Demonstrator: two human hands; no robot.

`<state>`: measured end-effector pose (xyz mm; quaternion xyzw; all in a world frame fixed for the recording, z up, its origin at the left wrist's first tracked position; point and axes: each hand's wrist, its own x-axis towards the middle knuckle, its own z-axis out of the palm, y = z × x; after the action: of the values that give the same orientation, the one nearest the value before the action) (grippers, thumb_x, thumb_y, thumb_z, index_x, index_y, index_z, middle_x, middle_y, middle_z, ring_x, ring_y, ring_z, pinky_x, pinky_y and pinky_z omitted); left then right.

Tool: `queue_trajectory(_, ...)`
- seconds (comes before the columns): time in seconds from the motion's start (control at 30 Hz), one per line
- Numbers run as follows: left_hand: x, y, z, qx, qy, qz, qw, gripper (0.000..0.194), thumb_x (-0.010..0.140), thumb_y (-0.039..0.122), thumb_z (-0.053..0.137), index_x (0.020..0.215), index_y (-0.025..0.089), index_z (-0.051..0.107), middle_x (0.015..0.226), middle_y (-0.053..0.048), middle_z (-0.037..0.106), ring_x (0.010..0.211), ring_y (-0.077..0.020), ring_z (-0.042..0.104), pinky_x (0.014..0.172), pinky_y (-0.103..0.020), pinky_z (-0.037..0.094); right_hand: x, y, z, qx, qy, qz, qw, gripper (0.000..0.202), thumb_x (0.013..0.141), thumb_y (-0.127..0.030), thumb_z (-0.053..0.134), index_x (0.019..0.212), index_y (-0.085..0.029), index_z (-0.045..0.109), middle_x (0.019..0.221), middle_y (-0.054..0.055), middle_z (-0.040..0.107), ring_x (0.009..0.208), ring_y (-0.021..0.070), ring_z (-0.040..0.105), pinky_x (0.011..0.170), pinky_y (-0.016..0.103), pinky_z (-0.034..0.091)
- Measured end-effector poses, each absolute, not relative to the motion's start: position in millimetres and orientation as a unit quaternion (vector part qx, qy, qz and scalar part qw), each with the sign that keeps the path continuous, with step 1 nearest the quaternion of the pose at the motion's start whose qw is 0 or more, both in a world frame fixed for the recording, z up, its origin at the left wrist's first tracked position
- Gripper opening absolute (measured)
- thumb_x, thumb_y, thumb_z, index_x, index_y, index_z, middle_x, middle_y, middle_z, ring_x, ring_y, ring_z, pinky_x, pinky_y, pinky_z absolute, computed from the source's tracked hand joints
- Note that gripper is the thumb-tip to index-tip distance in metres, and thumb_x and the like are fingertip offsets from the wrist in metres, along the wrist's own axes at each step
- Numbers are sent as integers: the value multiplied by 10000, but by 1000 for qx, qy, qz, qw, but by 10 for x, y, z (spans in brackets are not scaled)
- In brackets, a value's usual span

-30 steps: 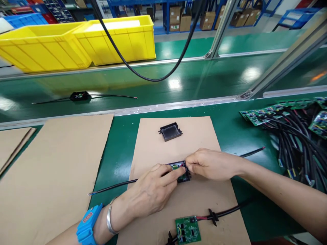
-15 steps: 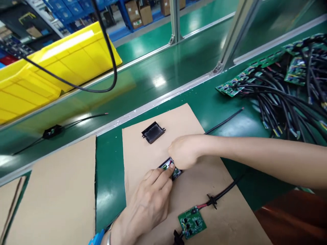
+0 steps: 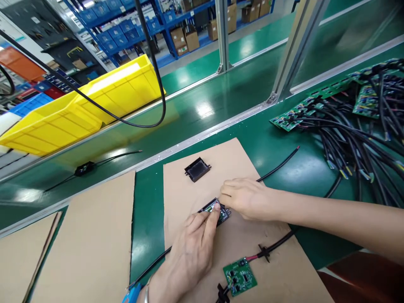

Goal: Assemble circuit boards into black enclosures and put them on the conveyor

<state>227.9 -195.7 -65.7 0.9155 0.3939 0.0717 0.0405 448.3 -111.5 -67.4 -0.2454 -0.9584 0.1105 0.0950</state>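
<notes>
A small black plastic case with a green circuit board [image 3: 223,216] in it lies on a cardboard sheet [image 3: 179,191]. My left hand [image 3: 191,248] presses its fingertips onto the board and grips the case's near side. At the far right end of the case, my right hand [image 3: 246,198] is closed, its fingers pinched around the spot where a black cable [image 3: 279,165] runs out behind the hand. What lies between those fingertips is mostly hidden. Another black cable [image 3: 154,263] comes out from under my left hand.
A black case half [image 3: 198,169] lies farther up the cardboard. Nearer me is a green board [image 3: 240,276] with cables attached. Heaped boards with black cables [image 3: 334,113] cover the right. A yellow bin [image 3: 85,109] stands back left, with a hanging black cable [image 3: 162,88] before it.
The view has shifted, so the surroundings sit lower and further right. My right hand has drawn back slightly from the case, showing more of its right end. My left hand stays on the board.
</notes>
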Motion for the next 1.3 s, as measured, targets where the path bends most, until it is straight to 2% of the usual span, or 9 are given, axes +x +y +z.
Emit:
queue_trajectory(0.2, 2511, -2041, -730, 910, 403, 85, -43, 595, 907, 16, 303, 1485, -19, 170, 1065, -219, 660, 1004, -281, 610, 848, -413, 519, 4444, -1158, -787, -210, -967, 85, 120, 214, 949, -121, 422, 938, -107, 635, 814, 98, 590, 790, 223, 502, 588, 307, 363)
queue_trajectory(0.4, 2375, -1968, -620, 902, 415, 100, 68, 620, 870, 28, 351, 1476, 22, 220, 1145, -211, 629, 973, -265, 589, 854, -437, 510, 4528, -1030, -845, -213, -958, 134, 138, 204, 916, -112, 452, 875, -162, 646, 826, 61, 593, 797, 198, 490, 691, 319, 378)
queue_trajectory(0.5, 2191, -1962, -601, 877, 440, 164, 100, 678, 888, 158, 490, 1491, 78, 191, 1320, -198, 542, 1142, -285, 520, 963, -480, 459, 4576, -1020, -802, -237, -948, 158, 143, 158, 940, -244, 525, 902, -170, 659, 841, 61, 584, 835, 207, 501, 748, 327, 402)
queue_trajectory(0.6, 2085, -2018, -669, 848, 495, 170, 85, 784, 857, 336, 619, 1478, 75, 218, 1331, -211, 522, 1209, -333, 474, 976, -527, 445, 4580, -1080, -758, -259, -945, 158, 124, 140, 928, -247, 544, 934, -146, 640, 905, 85, 584, 881, 220, 516, 797, 341, 422)
queue_trajectory(0.73, 1973, -1968, -615, 844, 507, 151, 86, 534, 901, 277, 541, 1377, 98, 379, 1230, -185, 555, 1091, -294, 554, 910, -485, 505, 4607, -993, -616, -269, -956, 103, 49, 153, 897, -103, 480, 961, -164, 604, 920, 66, 599, 755, 191, 544, 673, 311, 413)
queue_trajectory(0.87, 1700, -1292, -197, 808, 568, 144, 63, 486, 932, 289, 470, 1381, 125, 381, 1269, -169, 528, 1025, -255, 603, 838, -420, 548, 4742, -276, -179, -324, -942, 34, 73, 223, 882, -158, 496, 1068, -192, 614, 967, 55, 614, 776, 196, 567, 619, 291, 380)
queue_trajectory(0.97, 1524, -465, 66, 797, 592, 118, 17, 516, 893, 321, 531, 1364, 137, 428, 1339, -146, 529, 1229, -297, 516, 1028, -458, 436, 4787, 443, 179, -382, -917, -75, 87, 227, 906, -203, 512, 1091, -181, 643, 1032, 75, 611, 986, 249, 543, 777, 347, 387)
queue_trajectory(1.1, 1544, 132, -66, 768, 626, 134, -14, 579, 855, 267, 566, 1388, 117, 394, 1470, -193, 406, 1378, -361, 345, 1111, -546, 298, 4742, 846, 266, -455, -873, -170, 33, 354, 869, -196, 603, 1223, -193, 617, 1210, 143, 563, 1146, 347, 443, 853, 461, 347)
queue_trajectory(1.3, 1774, -800, -522, 808, 574, 122, 52, 476, 910, 447, 526, 1318, 206, 490, 1469, -118, 434, 1355, -283, 402, 1102, -482, 340, 4715, -192, -83, -361, -932, -12, 38, 226, 829, -140, 608, 1043, -151, 679, 1117, 149, 585, 1044, 303, 509, 808, 388, 395)
